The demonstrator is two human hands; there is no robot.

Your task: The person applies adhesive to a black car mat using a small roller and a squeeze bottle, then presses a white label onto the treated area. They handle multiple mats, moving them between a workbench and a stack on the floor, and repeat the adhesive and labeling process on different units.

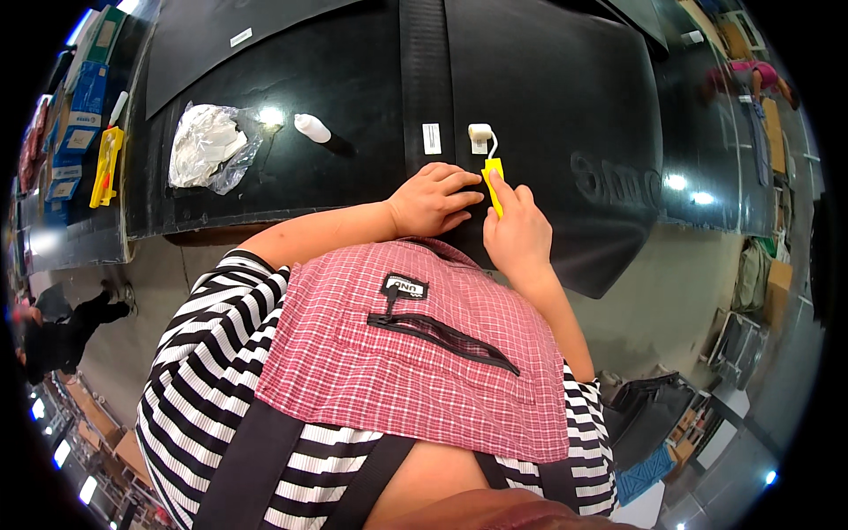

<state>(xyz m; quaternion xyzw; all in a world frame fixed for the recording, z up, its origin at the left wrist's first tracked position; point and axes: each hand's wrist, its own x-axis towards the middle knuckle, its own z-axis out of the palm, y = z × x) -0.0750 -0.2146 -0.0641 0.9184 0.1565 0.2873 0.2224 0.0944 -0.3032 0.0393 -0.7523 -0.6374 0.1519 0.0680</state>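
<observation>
My right hand [519, 231] is closed around the yellow handle of a small hand roller [494, 168]. Its white roller head lies over a pale label on a large black sheet [548, 97] with a raised pattern at its right. Just left of the handle, my left hand [435, 196] rests flat on the black material with fingers stretched out, holding nothing. Beyond it, a white label [431, 139] sits on a narrow black strip [426, 71] beside the large sheet.
On the dark table to the left are a clear plastic bag with white material [205, 148] and a white-and-black bottle [312, 128]. Another black sheet [265, 40] lies at the far left. A yellow tool [107, 166] and blue boxes [81, 115] stand near the left edge. A person in pink [751, 75] is at far right.
</observation>
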